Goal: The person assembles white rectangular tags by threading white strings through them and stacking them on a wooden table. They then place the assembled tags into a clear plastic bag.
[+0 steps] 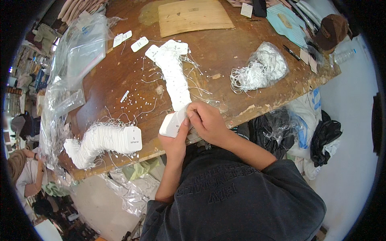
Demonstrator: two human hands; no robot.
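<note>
At the table's near edge my left hand (175, 140) is closed around a stack of white hang tags (167, 125), its thumb pressed on the front tag. My right hand (205, 119) pinches at the upper right corner of that stack; what lies between its fingertips is too small to make out. Just beyond my hands a long row of overlapping white tags (171, 74) with loose strings runs away across the table. Left of my hands stands a curved row of strung tags (104, 140), packed upright with strings sticking out.
A clear bag of white strings (263, 66) lies to the right, near a black pen (291, 52). Small white bits (138, 100) are scattered at left centre. Clear plastic bags (84, 44) cover the left edge. A wooden board (195, 17) lies at the far side.
</note>
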